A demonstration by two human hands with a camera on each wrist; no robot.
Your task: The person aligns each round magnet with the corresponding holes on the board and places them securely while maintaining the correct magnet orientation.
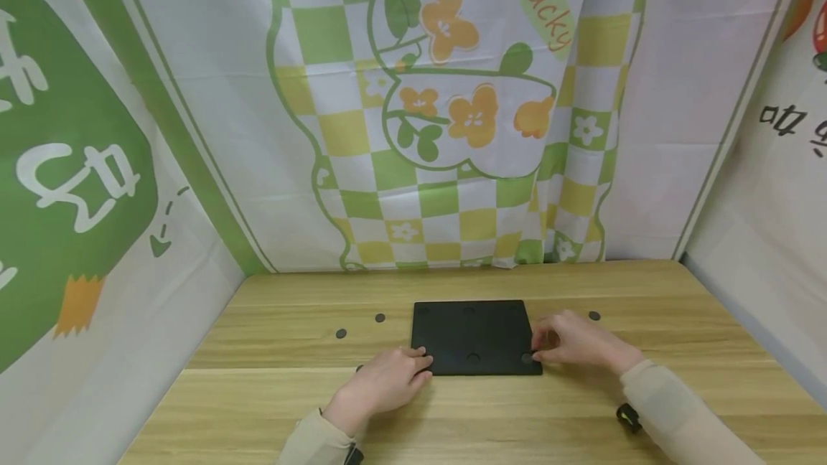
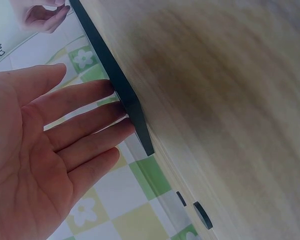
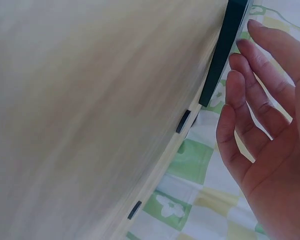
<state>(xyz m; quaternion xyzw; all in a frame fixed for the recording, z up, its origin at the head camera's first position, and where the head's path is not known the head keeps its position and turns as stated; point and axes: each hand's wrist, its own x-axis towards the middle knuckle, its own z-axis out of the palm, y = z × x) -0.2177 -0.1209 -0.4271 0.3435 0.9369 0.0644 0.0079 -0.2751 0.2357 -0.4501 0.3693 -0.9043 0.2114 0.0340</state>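
A flat black rectangular board with round recesses lies on the wooden table. My left hand rests its fingertips on the board's left edge; in the left wrist view, the fingers are nearly straight and the thumb stands apart. At the right edge is my right hand, its thumb and index fingertips beside a small dark disc at the board's front right corner. In the right wrist view, the fingers are loosely bent, with a gap between thumb and index finger and nothing visible between them.
Small dark discs lie left of the board, one nearer and another farther back; a third is partly behind my left hand. Right of the board lies another disc. Patterned cloth hangs behind the table.
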